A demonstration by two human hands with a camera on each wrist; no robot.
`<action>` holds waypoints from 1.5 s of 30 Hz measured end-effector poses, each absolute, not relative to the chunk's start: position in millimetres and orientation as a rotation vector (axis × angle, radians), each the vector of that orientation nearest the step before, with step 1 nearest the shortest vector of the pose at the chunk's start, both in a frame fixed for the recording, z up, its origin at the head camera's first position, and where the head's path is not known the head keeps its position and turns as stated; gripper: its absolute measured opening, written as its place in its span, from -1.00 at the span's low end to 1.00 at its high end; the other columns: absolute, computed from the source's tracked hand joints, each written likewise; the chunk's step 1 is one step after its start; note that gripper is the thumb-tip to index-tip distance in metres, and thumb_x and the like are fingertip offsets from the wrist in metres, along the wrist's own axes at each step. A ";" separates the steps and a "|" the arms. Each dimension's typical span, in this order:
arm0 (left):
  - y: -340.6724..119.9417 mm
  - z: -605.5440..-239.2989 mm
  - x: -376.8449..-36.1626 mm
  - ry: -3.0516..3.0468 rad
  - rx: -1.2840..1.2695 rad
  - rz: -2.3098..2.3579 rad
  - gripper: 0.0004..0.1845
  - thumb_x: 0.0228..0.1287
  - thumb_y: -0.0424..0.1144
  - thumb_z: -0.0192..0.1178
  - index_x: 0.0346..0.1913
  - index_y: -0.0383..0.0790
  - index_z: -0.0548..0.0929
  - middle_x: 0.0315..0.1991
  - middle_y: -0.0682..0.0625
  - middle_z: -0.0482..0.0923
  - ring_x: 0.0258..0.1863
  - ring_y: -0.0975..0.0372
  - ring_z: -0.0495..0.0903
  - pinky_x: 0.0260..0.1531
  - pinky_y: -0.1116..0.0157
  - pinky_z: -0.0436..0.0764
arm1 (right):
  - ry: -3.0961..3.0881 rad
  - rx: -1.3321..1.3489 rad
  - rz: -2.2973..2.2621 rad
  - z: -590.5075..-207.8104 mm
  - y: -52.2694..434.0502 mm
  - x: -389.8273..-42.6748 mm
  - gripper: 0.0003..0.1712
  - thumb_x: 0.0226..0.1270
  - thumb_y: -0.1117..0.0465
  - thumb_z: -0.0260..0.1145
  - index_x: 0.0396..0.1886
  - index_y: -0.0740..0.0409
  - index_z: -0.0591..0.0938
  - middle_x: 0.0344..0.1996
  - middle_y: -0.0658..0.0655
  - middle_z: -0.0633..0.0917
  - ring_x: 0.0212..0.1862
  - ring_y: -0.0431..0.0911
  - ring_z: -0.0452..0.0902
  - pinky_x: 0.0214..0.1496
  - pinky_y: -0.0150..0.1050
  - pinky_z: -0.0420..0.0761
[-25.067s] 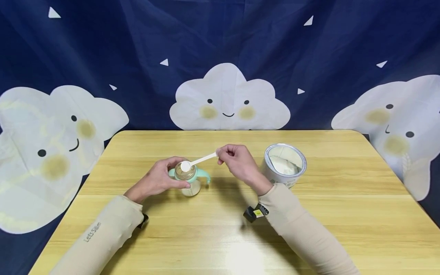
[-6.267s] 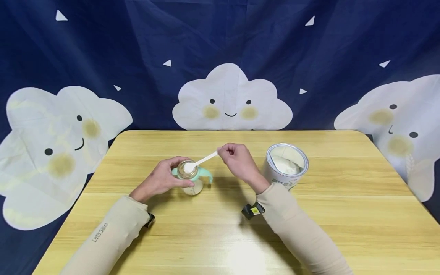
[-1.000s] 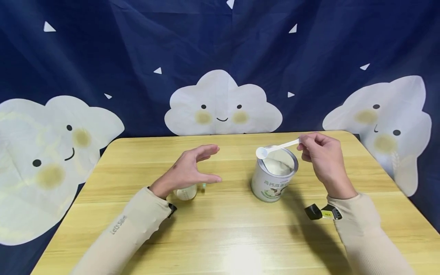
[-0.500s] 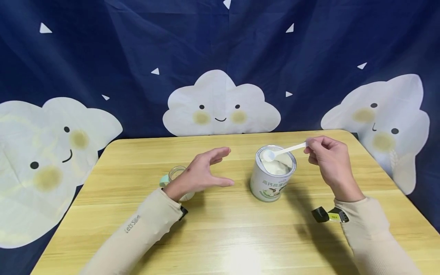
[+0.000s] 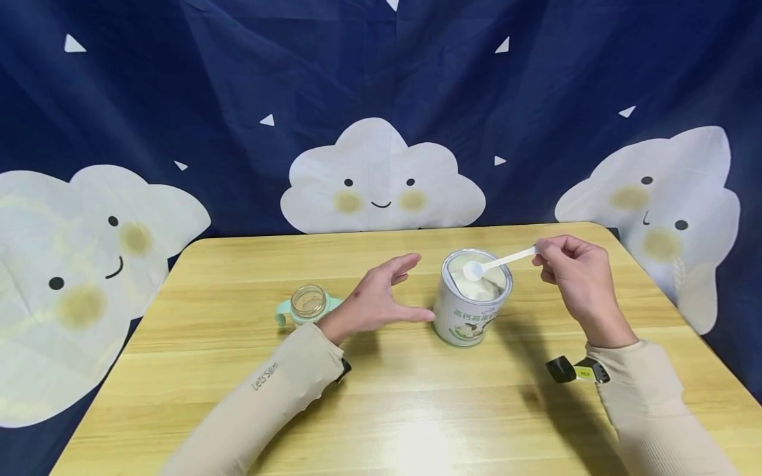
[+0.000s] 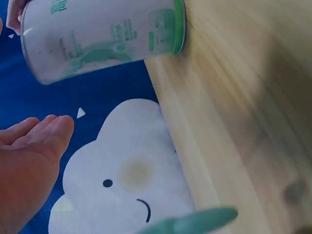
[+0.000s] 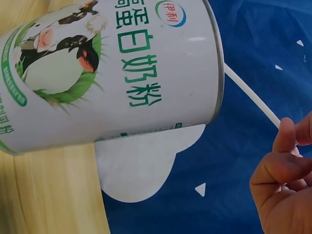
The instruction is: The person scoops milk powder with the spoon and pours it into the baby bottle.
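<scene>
My right hand pinches the handle end of a white measuring scoop. The scoop's bowl is over the mouth of an open milk powder can; whether it touches the pale powder inside, I cannot tell. My left hand holds nothing, its fingers and thumb spread apart toward the can's left side, close to it. Behind my left wrist stands an uncapped baby bottle with mint-green handles, partly hidden by the arm. The right wrist view shows the can's cow picture and the scoop's thin handle.
Everything stands on a light wooden table. A dark blue curtain with smiling clouds hangs behind the far edge. In the left wrist view, a green bottle handle shows at the bottom.
My left hand, on the bottle 6.3 seconds ago, has let go and moved right toward the can, uncovering the bottle. The scoop has gone from the bottle to the can and dropped slightly.
</scene>
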State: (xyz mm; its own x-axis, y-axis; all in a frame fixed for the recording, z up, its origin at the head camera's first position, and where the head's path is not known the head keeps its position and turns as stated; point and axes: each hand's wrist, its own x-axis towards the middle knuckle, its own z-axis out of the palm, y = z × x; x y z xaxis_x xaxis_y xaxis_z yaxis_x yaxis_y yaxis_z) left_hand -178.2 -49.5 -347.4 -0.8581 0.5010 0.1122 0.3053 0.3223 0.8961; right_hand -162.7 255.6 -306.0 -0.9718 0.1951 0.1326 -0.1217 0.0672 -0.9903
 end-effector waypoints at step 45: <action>20.4 -387.5 -198.9 2.303 0.756 1.724 0.19 -0.26 -0.19 0.71 0.49 -0.09 0.21 0.26 0.09 0.45 0.21 0.28 0.46 0.22 0.32 0.46 | -2.340 0.615 0.829 -326.6 257.6 -178.4 -0.93 0.38 0.38 0.33 -0.31 0.30 0.69 -0.50 0.10 0.69 -0.47 -0.33 0.43 -0.42 -0.54 0.38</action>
State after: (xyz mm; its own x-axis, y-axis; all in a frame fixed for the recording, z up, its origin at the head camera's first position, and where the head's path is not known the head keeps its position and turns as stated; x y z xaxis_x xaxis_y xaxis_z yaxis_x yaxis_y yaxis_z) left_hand -198.9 20.4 -387.5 -0.8578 0.4871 0.1643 0.2949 0.2045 0.9334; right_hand -178.4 257.6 -326.6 -0.7284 -0.2252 0.6471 -0.5824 0.7010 -0.4116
